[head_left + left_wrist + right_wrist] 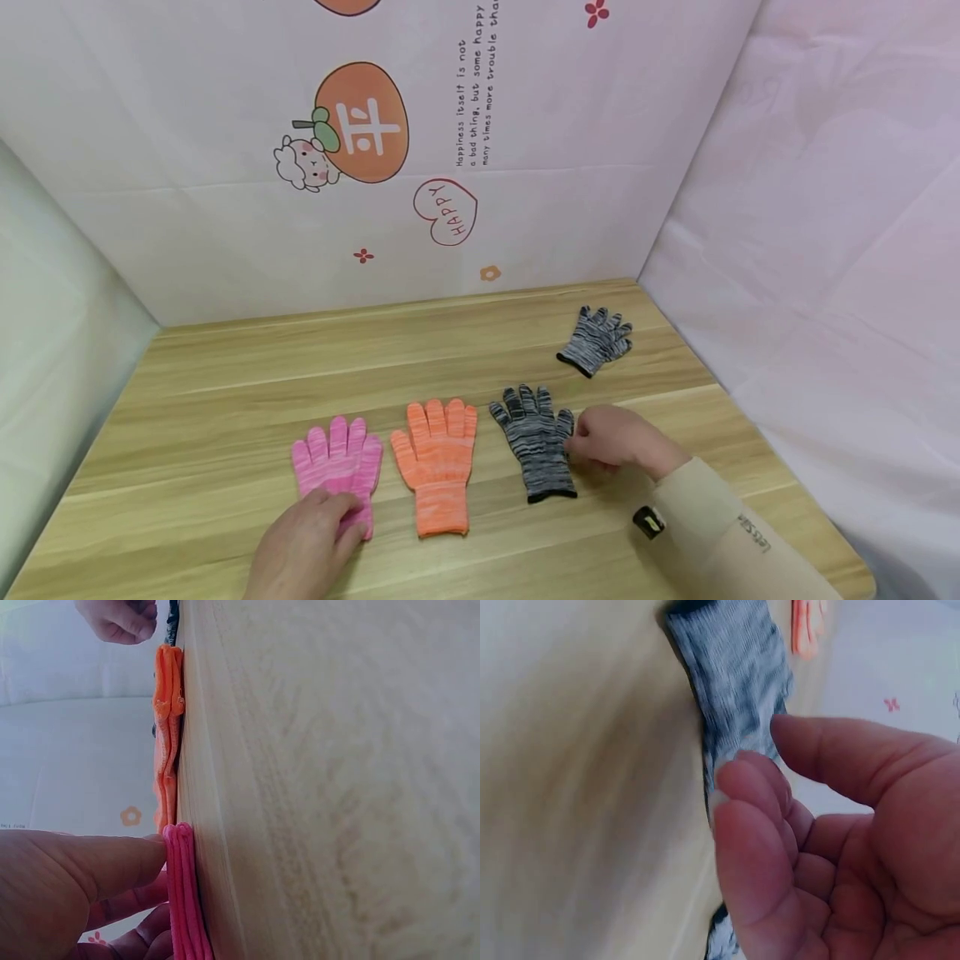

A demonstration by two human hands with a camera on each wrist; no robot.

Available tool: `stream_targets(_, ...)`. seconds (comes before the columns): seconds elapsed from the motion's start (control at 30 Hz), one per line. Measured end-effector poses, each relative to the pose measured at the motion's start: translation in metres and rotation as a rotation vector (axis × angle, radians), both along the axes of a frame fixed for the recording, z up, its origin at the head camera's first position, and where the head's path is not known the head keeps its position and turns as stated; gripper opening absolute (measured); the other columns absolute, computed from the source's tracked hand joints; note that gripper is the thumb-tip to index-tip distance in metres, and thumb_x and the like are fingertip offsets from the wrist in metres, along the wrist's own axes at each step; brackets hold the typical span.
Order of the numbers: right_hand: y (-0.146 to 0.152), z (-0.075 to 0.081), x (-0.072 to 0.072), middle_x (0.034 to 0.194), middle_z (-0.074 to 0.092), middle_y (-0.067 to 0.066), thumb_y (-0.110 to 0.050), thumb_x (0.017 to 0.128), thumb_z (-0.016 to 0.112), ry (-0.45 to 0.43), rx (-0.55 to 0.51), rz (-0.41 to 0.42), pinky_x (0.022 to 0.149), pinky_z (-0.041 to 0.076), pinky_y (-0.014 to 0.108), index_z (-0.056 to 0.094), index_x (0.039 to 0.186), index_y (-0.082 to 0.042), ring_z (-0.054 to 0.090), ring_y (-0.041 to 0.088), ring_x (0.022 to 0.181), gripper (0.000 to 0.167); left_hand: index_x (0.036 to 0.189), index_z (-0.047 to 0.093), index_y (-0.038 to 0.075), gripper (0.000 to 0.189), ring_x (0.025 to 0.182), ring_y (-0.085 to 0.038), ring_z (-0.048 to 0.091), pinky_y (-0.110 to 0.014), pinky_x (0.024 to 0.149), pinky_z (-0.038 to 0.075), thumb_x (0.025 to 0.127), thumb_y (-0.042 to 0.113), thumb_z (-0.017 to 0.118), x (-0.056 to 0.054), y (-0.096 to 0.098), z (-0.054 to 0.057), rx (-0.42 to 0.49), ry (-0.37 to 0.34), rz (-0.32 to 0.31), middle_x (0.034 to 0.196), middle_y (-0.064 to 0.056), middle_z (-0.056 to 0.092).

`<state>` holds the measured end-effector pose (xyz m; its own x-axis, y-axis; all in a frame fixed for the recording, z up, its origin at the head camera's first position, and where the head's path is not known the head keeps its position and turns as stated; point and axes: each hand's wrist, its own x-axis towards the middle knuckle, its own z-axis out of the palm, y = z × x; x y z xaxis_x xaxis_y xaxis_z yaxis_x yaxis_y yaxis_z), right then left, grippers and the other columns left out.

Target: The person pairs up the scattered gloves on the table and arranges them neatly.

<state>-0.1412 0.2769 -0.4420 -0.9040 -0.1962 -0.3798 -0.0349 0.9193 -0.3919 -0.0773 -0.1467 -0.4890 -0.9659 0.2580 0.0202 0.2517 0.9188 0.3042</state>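
My left hand point(303, 542) rests on the lower part of a pink knit glove point(339, 458). In the left wrist view, the thumb tip is at the top of the folded pink layers point(184, 892), with the other fingers bent beside it. By the finger edge of a black-and-grey striped glove point(538, 450) is my right hand point(618, 437). Its fingers curve loosely, and the right wrist view shows a gap between thumb and fingers with nothing pinched there. An orange glove point(442, 467) lies flat between the pink and striped ones, fingers pointing away.
Farther back on the right lies another striped glove point(595, 342), turned at an angle. The wooden table point(225, 383) meets a printed white backdrop point(555, 183) at its far edge. White cloth point(840, 250) hangs along the right side.
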Motion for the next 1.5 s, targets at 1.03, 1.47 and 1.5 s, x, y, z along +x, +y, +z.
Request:
stream_targets(1.03, 0.077, 0.004, -0.093, 0.053, 0.057, -0.002, -0.025, 0.101, 0.053, -0.023, -0.215, -0.521, 0.063, 0.052, 0.029, 0.060, 0.058, -0.014, 0.053, 0.012, 0.048, 0.046, 0.111, 0.076, 0.022, 0.028, 0.079, -0.006, 0.057, -0.036, 0.074, 0.054, 0.087, 0.035, 0.083, 0.001, -0.001, 0.003, 0.009, -0.014, 0.013, 0.090, 0.010, 0.062)
stream_targets(1.47, 0.084, -0.013, -0.107, 0.056, 0.063, 0.002, -0.018, 0.092, 0.054, 0.032, -0.179, -0.673, 0.046, 0.047, 0.023, 0.059, 0.068, -0.009, 0.060, 0.011, 0.048, 0.027, 0.109, 0.076, 0.023, 0.027, 0.083, -0.010, 0.061, -0.039, 0.078, 0.055, 0.086, 0.035, 0.084, 0.003, 0.000, 0.003, 0.016, 0.005, 0.010, 0.094, 0.007, 0.065)
stream_targets(1.5, 0.084, -0.014, -0.108, 0.057, 0.064, 0.003, -0.021, 0.093, 0.054, 0.033, -0.178, -0.692, 0.047, 0.049, 0.023, 0.059, 0.071, -0.009, 0.062, 0.012, 0.049, 0.026, 0.109, 0.076, 0.022, 0.027, 0.084, -0.010, 0.062, -0.040, 0.079, 0.056, 0.086, 0.035, 0.084, 0.004, 0.000, 0.003, 0.019, 0.008, 0.009, 0.094, 0.007, 0.065)
